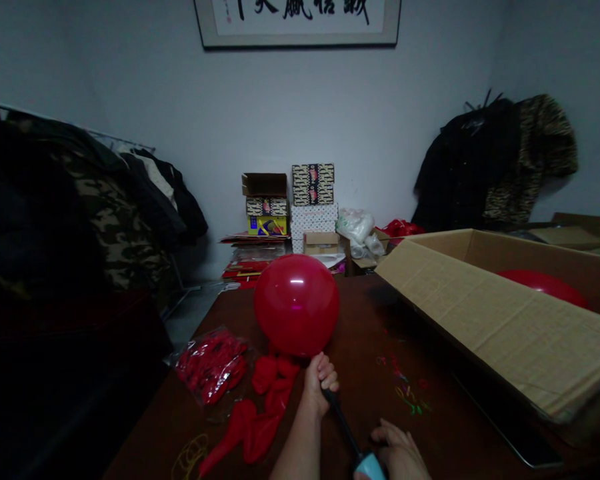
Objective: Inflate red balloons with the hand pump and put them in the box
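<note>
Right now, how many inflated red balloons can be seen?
2. One balloon is just beyond the left hand; another balloon shows partly inside the open cardboard box. More may be hidden behind the box's near wall.

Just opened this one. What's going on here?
A person holds an inflated red balloon by its neck in the left hand, around the tip of a pump. The right hand is at the pump's blue end, partly cut off by the frame. Limp red balloons and a clear bag of red pieces lie on the table to the left. On the right, an open box holds something round and red.
</note>
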`<state>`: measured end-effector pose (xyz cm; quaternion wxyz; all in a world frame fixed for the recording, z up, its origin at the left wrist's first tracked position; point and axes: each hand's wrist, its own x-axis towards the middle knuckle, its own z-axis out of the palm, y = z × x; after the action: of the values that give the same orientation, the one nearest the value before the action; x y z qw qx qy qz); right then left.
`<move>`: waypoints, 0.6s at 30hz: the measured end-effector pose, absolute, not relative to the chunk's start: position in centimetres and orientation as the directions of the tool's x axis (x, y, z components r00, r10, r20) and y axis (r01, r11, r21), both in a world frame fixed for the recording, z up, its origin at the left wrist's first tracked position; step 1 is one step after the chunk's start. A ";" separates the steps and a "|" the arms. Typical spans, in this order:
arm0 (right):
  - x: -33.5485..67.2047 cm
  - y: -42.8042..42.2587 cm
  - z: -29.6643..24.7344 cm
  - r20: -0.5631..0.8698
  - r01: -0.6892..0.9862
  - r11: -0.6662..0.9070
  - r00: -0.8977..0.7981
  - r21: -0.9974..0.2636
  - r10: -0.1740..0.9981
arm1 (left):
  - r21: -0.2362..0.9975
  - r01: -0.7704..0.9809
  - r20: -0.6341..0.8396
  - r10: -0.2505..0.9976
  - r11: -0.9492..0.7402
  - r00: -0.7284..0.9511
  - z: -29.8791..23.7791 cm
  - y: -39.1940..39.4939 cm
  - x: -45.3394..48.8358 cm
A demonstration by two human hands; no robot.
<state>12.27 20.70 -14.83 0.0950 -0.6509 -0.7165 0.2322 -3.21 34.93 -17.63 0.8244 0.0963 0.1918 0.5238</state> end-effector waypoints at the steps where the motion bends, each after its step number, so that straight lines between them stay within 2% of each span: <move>1: 11.9 21.1 -14.1 -0.169 0.883 0.061 -0.157 -0.466 0.973 | 0.361 -0.826 -0.214 0.900 0.434 0.380 -17.7 35.0 -3.2; 11: 8.6 25.5 -13.2 -0.044 0.839 0.054 -0.092 -0.541 0.995 | 0.373 -0.812 -0.176 0.894 0.449 0.413 -17.6 35.2 -3.4; 18: 8.5 24.5 -13.0 -0.074 0.863 0.028 -0.075 -0.505 0.994 | 0.393 -0.795 -0.209 0.887 0.462 0.413 -17.2 35.0 -3.2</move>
<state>8.51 24.46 -12.95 0.1520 -0.6628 -0.7005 0.2166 -3.15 34.98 -17.25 0.8323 0.1172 0.1965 0.5050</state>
